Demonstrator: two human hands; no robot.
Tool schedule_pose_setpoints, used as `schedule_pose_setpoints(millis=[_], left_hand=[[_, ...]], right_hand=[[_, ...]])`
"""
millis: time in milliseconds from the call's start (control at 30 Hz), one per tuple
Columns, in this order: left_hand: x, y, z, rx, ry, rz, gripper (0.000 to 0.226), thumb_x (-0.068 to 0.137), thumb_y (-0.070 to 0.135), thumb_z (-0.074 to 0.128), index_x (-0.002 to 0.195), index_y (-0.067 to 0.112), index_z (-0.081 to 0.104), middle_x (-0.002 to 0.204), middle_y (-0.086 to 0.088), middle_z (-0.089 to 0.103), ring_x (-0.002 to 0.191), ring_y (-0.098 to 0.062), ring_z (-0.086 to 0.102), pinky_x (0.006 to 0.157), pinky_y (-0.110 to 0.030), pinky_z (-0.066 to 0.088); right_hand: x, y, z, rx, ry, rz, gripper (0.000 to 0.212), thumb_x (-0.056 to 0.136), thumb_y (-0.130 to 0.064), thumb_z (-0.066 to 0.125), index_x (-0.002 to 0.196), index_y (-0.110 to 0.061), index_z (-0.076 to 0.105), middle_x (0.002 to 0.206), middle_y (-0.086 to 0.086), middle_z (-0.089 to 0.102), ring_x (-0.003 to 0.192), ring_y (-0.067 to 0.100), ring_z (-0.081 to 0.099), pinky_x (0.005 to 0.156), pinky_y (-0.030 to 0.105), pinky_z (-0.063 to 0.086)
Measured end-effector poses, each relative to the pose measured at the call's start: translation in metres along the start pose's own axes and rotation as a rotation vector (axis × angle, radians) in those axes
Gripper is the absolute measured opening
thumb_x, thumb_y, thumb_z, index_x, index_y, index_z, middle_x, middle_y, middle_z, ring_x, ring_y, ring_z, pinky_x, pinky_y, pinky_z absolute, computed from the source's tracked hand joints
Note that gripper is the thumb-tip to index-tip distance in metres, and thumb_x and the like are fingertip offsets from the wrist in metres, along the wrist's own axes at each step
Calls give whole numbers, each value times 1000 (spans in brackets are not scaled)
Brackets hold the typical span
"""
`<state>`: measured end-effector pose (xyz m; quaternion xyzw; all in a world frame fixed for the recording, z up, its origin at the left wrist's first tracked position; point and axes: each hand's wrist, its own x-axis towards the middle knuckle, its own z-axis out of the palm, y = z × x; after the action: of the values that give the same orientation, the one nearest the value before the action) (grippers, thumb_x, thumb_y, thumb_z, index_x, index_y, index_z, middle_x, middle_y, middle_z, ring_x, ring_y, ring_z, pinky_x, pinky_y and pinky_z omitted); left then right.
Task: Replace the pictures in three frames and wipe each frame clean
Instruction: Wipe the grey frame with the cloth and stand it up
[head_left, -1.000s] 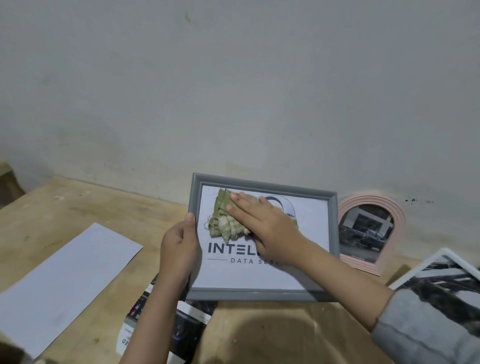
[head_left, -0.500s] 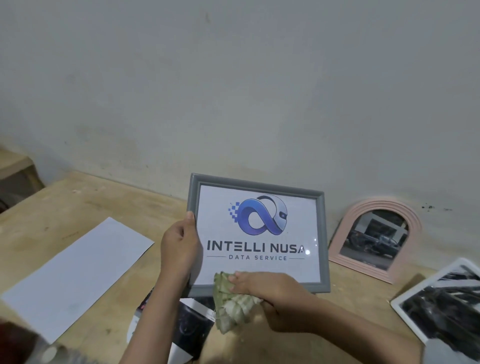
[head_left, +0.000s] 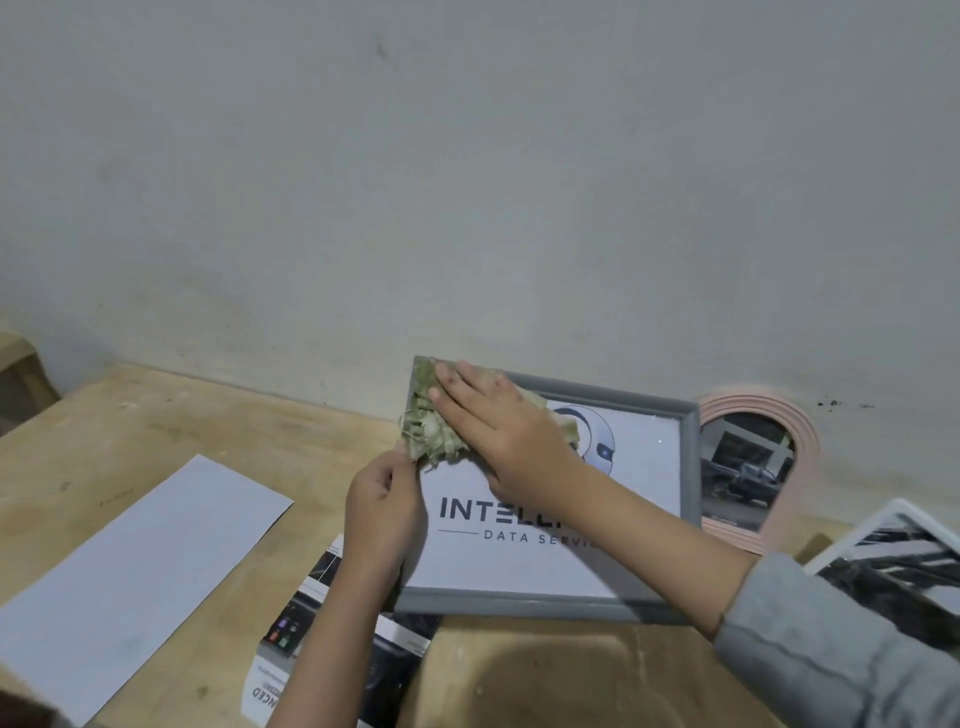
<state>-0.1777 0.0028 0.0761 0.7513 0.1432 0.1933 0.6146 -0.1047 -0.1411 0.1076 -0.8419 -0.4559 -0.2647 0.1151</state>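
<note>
Tabletop (head_left: 156, 415): pale wood, set against a grey wall (head_left: 467, 182).

Sheet (head_left: 130, 577): blank white paper, long, lying flat and slantwise on the left part of the tabletop, well apart from the frames.

Print (head_left: 311, 623): dark glossy picture with a white lettered strip, flat on the tabletop near the front edge, partly under the left forearm and tucked under the lower left corner of the grey frame.

Left hand (head_left: 382, 512): at the left edge of the grey frame, about midway up. Fingers curled round that edge, thumb on the front, grasping it.

Cloth (head_left: 431, 436): crumpled, green-beige, frayed. It lies on the upper left corner of the grey frame, over both moulding and glass.

Grey frame (head_left: 519, 605): rectangular, propped up off the tabletop and tilted back toward the wall, its lower edge near the tabletop. Behind the glass sits a white picture with a blue logo and dark lettering, partly covered by the right arm.

Right hand (head_left: 498, 426): laid palm-down on the cloth. Fingers straight and spread, pressing it against the frame's top left; they are released, not clenched. A grey sleeve (head_left: 831, 649) covers the forearm.

Pink frame (head_left: 753, 467): arched, leaning on the wall just right of the grey frame, holding a dark photo.

White frame (head_left: 893, 556): at the far right edge, tilted, with a black-and-white picture, partly hidden by the sleeve.
</note>
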Motion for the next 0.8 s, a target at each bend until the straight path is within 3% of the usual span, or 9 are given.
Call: schedule_pose_setpoints(millis=[67,133,200,300,367,467,567,667,800], left_hand=[[2,-7,-1,-25,16,0,41,100,20,43,68,-6,46,62,-4,48,60,-10,39,60,-30,35],[3,-7,-3,-50,26,-2,42,100,21,43,67,-4,49,63,-7,50,62,-12,41,59,-24,37],[3,-8,-4,-105,27,-25,46,101,25,43,68,-6,50,64,-9,49,63,-14,42,61,-26,39],[3,-9,-6,-182,25,-118,53,100,35,42,72,-7,54,66,-14,52,63,-17,48,61,-33,41],[1,-7,-7,-191,63,-169,53,100,37,43,58,5,42,57,-9,41,57,-16,39,56,-31,33],[-1,-4,-9,-93,94,-196,50,99,37,41,56,19,23,53,3,23,51,-12,23,49,-26,20],[-1,-6,-12,-54,100,-196,50,100,39,39,57,19,22,56,-2,24,54,-16,23,54,-30,18],[-2,-7,-13,-66,148,-203,51,100,38,40,57,20,20,53,2,23,53,-15,22,54,-30,17],[-7,-8,-14,-68,163,-222,52,99,40,40,56,20,20,52,2,24,53,-16,24,55,-30,17]], right_hand=[[-7,-8,6,1,7,8,73,64,13,58,135,-1,48,143,16,44,134,31,39,110,44,27],[-16,-16,11,40,-15,11,75,63,13,44,136,-1,46,144,15,43,135,30,37,111,43,26],[-25,-22,16,83,-49,5,74,64,7,30,135,-1,47,144,16,43,135,29,37,111,46,30],[-36,-35,25,144,-110,-39,69,66,3,30,131,-1,53,140,16,48,131,30,43,104,50,40],[-44,-45,29,192,-141,-71,65,68,1,30,127,0,56,136,17,52,128,31,47,102,50,42],[-55,-58,28,256,-169,-83,59,71,-5,30,121,-1,61,131,16,57,122,30,53,100,51,41],[-67,-67,29,329,-226,-101,65,63,-1,29,119,-3,61,129,15,58,121,29,54,102,45,41],[-76,-73,27,467,-321,-87,66,59,11,41,119,-9,62,128,9,60,123,24,52,99,39,47],[-69,-73,10,745,-490,56,61,67,-2,33,119,-13,64,122,5,64,115,22,58,93,38,50]])
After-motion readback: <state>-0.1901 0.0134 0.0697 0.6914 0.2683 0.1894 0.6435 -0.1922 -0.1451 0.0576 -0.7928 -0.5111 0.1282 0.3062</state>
